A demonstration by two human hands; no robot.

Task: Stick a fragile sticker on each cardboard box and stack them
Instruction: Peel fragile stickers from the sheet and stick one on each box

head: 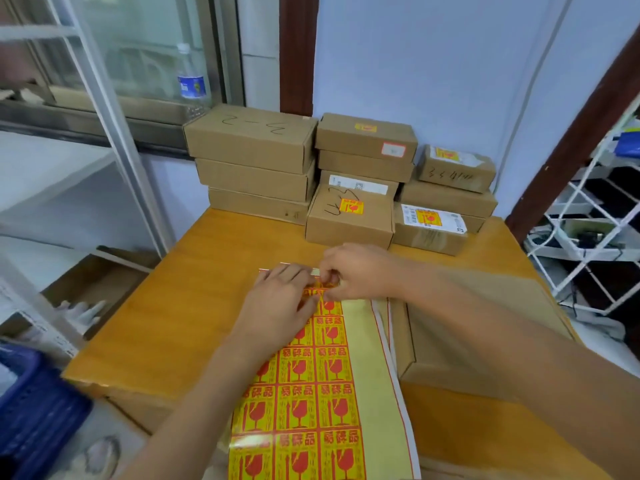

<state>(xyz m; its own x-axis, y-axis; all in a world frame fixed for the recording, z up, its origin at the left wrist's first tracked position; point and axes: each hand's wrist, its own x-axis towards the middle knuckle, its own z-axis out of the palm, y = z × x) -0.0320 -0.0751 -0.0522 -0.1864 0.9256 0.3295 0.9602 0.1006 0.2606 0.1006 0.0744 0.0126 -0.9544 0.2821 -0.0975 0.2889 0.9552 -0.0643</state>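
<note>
The left hand [280, 299] presses flat on the sticker sheet [311, 393]; the right hand [360, 271] pinches a sticker at its top edge (the unlabelled cardboard box [467, 341] lies under the right forearm).

one view only, worn on the person's head, looking forward and steeply down across the wooden table [214, 306]. it sits close above the table's near edge, so both forearms reach in from the bottom of the frame. the far edge of the table, the window [138, 46] beyond its far left corner and the wall [433, 64] fill the top. the wide lens bends straight lines toward the sides.
</note>
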